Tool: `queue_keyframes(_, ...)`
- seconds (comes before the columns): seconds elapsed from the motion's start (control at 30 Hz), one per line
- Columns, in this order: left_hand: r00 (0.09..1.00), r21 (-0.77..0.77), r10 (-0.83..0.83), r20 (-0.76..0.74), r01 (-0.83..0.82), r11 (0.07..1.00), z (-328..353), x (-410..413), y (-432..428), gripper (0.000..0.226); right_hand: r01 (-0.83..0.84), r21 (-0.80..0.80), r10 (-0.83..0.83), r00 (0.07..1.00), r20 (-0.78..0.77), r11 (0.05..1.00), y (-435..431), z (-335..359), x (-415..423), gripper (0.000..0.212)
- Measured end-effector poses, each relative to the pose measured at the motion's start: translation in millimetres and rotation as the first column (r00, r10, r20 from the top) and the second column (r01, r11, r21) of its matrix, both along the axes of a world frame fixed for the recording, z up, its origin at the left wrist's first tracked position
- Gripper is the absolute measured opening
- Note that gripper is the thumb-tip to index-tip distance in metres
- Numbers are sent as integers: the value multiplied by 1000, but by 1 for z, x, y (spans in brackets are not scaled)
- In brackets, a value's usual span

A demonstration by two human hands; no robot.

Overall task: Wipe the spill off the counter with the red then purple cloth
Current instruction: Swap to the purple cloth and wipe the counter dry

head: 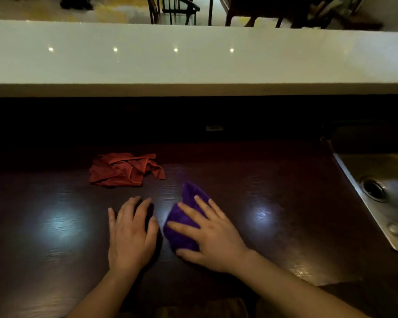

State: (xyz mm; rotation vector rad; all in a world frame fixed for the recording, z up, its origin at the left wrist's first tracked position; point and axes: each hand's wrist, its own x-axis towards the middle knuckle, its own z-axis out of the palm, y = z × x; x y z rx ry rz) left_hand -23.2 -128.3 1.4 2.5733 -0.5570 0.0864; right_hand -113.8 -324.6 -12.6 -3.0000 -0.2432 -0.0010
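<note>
The purple cloth (187, 203) lies bunched on the dark wooden counter (274, 203), near the middle. My right hand (213, 235) presses flat on top of it, fingers spread over the cloth. My left hand (130, 235) rests palm-down on the bare counter just to the left of the cloth, fingers apart, holding nothing. The red cloth (124, 169) lies crumpled farther back and to the left, apart from both hands. No spill stands out on the glossy surface; only lamp reflections show.
A steel sink (377, 193) with a drain is set into the counter at the right. A raised white ledge (193, 58) runs across the back above a dark recess. Chairs and a table stand beyond it.
</note>
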Motion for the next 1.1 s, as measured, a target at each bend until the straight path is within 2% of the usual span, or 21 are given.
queue_keyframes(0.03, 1000, 12, -13, 4, 12, 1000, -2, 1, 0, 54, 43, -15, -43, 999, -4, 999, -25, 0, -16, 67)
queue_keyframes(0.1, 1000, 53, -28, 6, 28, 998, -5, 3, 0, 52, 231, -53, -233, 972, -36, 972, -81, 7, -32, 67)
queue_keyframes(0.2, 999, 103, -46, 24, 43, 994, -9, 2, 0, 53, 547, -119, -559, 821, -113, 828, -156, 19, -37, 72)
queue_keyframes(0.3, 999, 111, -38, 35, 34, 993, -10, 3, 1, 54, 695, -119, -705, 699, -120, 709, -192, 20, -65, 76)
queue_keyframes(0.4, 998, 193, -57, 29, 50, 980, -8, 0, -4, 55, 745, -105, -752, 653, -83, 659, -172, 16, -97, 77)
queue_keyframes(0.47, 997, 250, -70, 17, 64, 966, -6, -1, -9, 55, 733, -101, -740, 669, -71, 673, -133, 15, -97, 76)
queue_keyframes(0.57, 997, 293, -82, -1, 79, 953, -5, -1, -8, 56, 588, -36, -589, 808, -22, 808, -77, 7, -84, 71)
queue_keyframes(0.67, 996, 276, -84, 9, 78, 958, -5, 0, -5, 56, 419, -58, -421, 906, -32, 906, -99, 9, -78, 67)
queue_keyframes(0.73, 996, 255, -86, 19, 78, 964, -6, -1, -4, 55, 492, -81, -498, 864, -72, 867, -141, 20, -73, 64)
queue_keyframes(0.8, 996, 241, -80, 25, 71, 968, -6, -1, -4, 55, 653, -48, -654, 749, -107, 756, -167, 31, -68, 61)
queue_keyframes(0.83, 997, 238, -77, 28, 68, 969, -6, -1, -4, 55, 681, -15, -679, 729, -92, 732, -171, 35, -65, 58)
queue_keyframes(0.87, 997, 235, -76, 30, 66, 970, -6, -1, -4, 55, 683, 63, -680, 730, -68, 727, -169, 40, -63, 52)
queue_keyframes(0.9, 997, 231, -76, 32, 66, 971, -6, -1, -4, 55, 683, 205, -686, 724, -69, 701, -166, 46, -62, 44)
queue_keyframes(0.93, 996, 227, -76, 35, 67, 972, -6, -1, -4, 54, 676, 432, -707, 698, -117, 597, -163, 55, -64, 33)
queue_keyframes(0.97, 996, 224, -76, 37, 66, 972, -6, -1, -4, 54, 614, 684, -701, 682, -208, 395, -159, 66, -66, 25)
queue_keyframes(1.0, 996, 222, -75, 40, 65, 973, -6, -1, -4, 54, 528, 840, -659, 678, -325, 129, -157, 76, -68, 21)
queue_keyframes(1.03, 996, 223, -75, 42, 64, 973, -6, -1, -4, 54, 463, 880, -589, 683, -432, -109, -157, 82, -71, 19)
queue_keyframes(1.07, 996, 226, -75, 42, 64, 972, -6, -1, -4, 54, 442, 860, -521, 687, -507, -254, -158, 83, -74, 19)
queue_keyframes(1.1, 996, 229, -76, 40, 65, 971, -6, -1, -4, 54, 472, 830, -461, 691, -557, -297, -156, 84, -76, 20)
